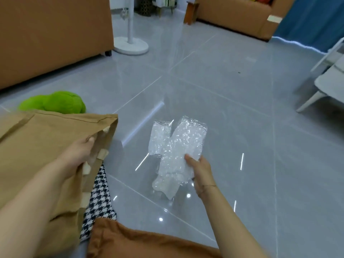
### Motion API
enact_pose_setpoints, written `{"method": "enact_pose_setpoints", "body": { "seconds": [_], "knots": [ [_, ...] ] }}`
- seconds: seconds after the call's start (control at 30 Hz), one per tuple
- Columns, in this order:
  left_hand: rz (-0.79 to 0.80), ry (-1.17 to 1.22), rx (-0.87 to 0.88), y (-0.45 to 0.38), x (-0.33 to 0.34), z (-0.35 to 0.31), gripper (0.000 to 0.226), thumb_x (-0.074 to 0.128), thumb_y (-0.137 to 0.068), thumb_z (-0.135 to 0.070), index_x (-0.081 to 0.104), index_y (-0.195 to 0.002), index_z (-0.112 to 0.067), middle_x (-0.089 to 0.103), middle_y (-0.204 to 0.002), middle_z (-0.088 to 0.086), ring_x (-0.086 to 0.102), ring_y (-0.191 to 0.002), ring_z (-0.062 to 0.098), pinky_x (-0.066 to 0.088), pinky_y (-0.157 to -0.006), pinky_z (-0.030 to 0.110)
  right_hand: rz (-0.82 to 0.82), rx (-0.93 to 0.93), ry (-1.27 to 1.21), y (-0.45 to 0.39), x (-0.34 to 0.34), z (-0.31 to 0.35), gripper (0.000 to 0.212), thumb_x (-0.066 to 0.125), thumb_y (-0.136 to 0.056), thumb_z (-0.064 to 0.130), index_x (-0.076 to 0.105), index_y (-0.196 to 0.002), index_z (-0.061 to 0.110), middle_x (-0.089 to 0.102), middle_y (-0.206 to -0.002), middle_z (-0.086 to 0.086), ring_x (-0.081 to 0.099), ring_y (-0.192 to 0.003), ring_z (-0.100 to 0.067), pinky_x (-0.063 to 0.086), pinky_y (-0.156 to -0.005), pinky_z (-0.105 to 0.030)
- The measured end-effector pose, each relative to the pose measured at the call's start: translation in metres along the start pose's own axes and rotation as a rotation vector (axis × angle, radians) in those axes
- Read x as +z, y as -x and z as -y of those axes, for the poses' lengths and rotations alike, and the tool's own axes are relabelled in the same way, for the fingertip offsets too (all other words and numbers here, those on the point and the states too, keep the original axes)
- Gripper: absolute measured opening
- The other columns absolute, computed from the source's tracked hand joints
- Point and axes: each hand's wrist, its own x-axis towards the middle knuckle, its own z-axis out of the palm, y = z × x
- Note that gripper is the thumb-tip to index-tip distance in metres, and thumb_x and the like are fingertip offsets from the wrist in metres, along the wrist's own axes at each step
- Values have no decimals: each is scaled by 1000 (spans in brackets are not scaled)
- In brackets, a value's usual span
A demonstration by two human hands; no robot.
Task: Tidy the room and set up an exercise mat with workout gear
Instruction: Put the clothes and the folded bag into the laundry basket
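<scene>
At the far left a brown sofa (54, 34) stands on the grey tiled floor (232, 108), and a bright green plush cushion (55, 102) lies on the floor in front of it. Nearer the camera, the left hand (78, 153) has its grip curled over the open edge of a tan fabric bag (42, 146), fingers tucked inside the mouth and thumb on the outside. Below the bag a black-and-white houndstooth cloth (98, 202) shows, and a rust-brown cushion (134, 241) lies at the bottom edge. Behind, a white fan stand (131, 43) rests on its round base beside the sofa. In the middle, the right hand (200, 174) pinches a crumpled sheet of clear bubble wrap (178, 151) between thumb and fingers, holding it just above the floor. A second brown sofa (242, 13) stands far back on the right, and a white chair (327, 77) sits at the right edge
</scene>
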Motion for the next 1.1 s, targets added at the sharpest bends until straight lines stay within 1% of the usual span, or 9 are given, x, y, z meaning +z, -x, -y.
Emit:
{"method": "enact_pose_setpoints", "body": {
  "seconds": [0.13,0.3,0.4,0.53,0.63,0.7,0.9,1.0,1.1],
  "knots": [
    [89,116,87,2,7,-13,35,35,-103,-29,55,-128,-14,57,-130,8,51,-122,23,36,-107,40,61,83,128,23,-15,-10,35,70,-81,16,62,-113,5,71,-106,-13,68,-98,-33,52,-89,-51],
    [127,412,70,20,19,-44,29,32,-104,-16,52,-124,-14,62,-106,6,60,-85,12,52,-71,25,219,165,300,34,-1,-6,42,65,-63,22,64,-103,7,69,-96,-10,65,-78,-23,53,-65,-29],
    [114,507,60,29,9,-50,28,32,-104,-16,51,-124,-19,63,-96,-1,64,-73,3,54,-58,14,274,188,425,24,28,-7,38,64,-77,12,61,-113,0,65,-103,-14,62,-87,-27,50,-71,-32],
    [66,592,65,38,-27,-60,27,34,-104,-20,54,-120,-23,68,-92,-6,65,-76,2,54,-59,18,365,137,467,20,86,-6,23,52,-87,0,60,-108,6,62,-98,-11,60,-80,-23,49,-63,-25],
    [16,624,86,45,-62,-67,24,34,-104,-21,58,-104,-24,72,-80,-12,68,-71,0,55,-56,17,410,79,479,22,136,-3,23,52,-86,2,60,-107,10,64,-103,-11,62,-95,-29,52,-83,-36],
    [5,667,92,52,-85,-73,24,35,-103,-24,58,-105,-25,71,-91,-8,68,-81,5,58,-61,22,441,77,502,26,168,0,32,54,-87,7,57,-119,5,62,-120,-14,58,-109,-32,48,-96,-42],
    [-130,795,136,66,-134,-72,28,34,-103,-24,61,-97,-23,74,-73,-9,71,-70,4,57,-57,22,717,252,548,46,238,17,54,59,-92,30,42,-137,4,50,-135,-14,52,-122,-29,48,-96,-34],
    [-148,822,142,66,-138,-70,29,33,-104,-24,61,-101,-22,75,-79,-7,71,-76,6,56,-57,23,714,143,687,49,242,20,50,61,-89,31,51,-131,6,59,-125,-11,59,-110,-22,50,-94,-33],
    [-176,823,138,62,-133,-69,31,31,-104,-25,61,-110,-23,73,-97,-3,70,-87,9,57,-63,25,550,-160,608,45,215,26,34,59,-88,19,64,-118,4,67,-109,-13,64,-98,-20,54,-87,-32]
  ]
}}
